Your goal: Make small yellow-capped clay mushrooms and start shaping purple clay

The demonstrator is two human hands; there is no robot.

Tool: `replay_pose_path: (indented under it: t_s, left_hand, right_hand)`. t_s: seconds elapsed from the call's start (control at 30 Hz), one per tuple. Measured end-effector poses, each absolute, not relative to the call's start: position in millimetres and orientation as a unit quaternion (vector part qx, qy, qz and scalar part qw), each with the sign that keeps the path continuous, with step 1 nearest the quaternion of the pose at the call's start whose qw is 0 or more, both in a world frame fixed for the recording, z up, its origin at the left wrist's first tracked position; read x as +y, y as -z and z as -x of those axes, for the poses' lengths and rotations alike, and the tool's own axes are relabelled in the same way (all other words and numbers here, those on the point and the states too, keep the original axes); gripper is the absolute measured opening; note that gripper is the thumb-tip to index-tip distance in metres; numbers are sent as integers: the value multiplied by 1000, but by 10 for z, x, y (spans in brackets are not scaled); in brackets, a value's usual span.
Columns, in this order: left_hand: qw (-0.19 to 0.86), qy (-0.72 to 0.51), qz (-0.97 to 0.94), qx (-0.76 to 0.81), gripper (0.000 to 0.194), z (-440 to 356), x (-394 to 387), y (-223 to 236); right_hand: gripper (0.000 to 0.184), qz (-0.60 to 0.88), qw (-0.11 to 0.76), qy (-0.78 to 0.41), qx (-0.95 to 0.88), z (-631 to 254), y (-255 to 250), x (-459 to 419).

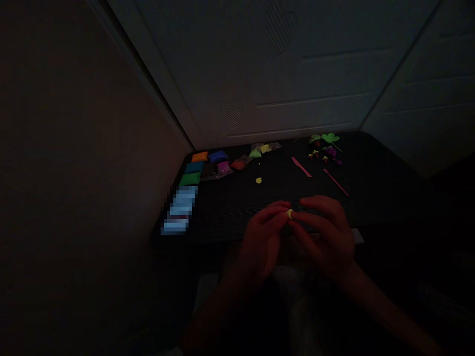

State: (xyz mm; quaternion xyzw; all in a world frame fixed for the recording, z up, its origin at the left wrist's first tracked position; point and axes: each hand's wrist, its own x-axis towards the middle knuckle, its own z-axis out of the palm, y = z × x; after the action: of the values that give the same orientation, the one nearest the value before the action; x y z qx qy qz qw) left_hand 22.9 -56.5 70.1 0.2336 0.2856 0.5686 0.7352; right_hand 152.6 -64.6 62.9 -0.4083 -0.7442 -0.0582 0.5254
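I see left hand [261, 235] pinching small yellow piece [289, 214] at near edge of black surface [222, 210]. Right hand [332, 237] fingertips beside piece, fingers partly spread; cannot tell if gripping. Fine two-handed shaping, I judge; calls for light pressure, steady left pinch.

Our left hand [262, 236] and right hand [332, 237] are bare, with slender fingers and rounded tips. Our left forearm [213, 306] and right forearm [384, 301] are bare where we can make them out. Beside the left one, a small pale patch [173, 352] at the bottom edge may be our sleeve; it is too dark to tell.
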Motion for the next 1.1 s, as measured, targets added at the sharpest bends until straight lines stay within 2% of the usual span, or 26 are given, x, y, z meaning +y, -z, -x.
replay_pose_path:
  t_s: [0.2, 0.93, 1.03, 1.1]
  left_hand:
    - [724, -566, -237, 316, 10, -236, -546, -668]
    - [695, -561, -280, 353, 7, -241, -485, -564]
    - [656, -567, -323, 380, 7, -235, -487, -568]
    - [585, -581, -392, 408, 6, -215, -501, -586]
  right_hand:
    - [33, 421, 519, 58, -742, -1525, -580, -635]
    - [20, 435, 528, -5, -730, -1529, -526, -585]
    - [16, 450, 538, -37, -712, -1510, -544, -591]
    - [12, 469, 546, -88, -688, -1492, -569, -601]
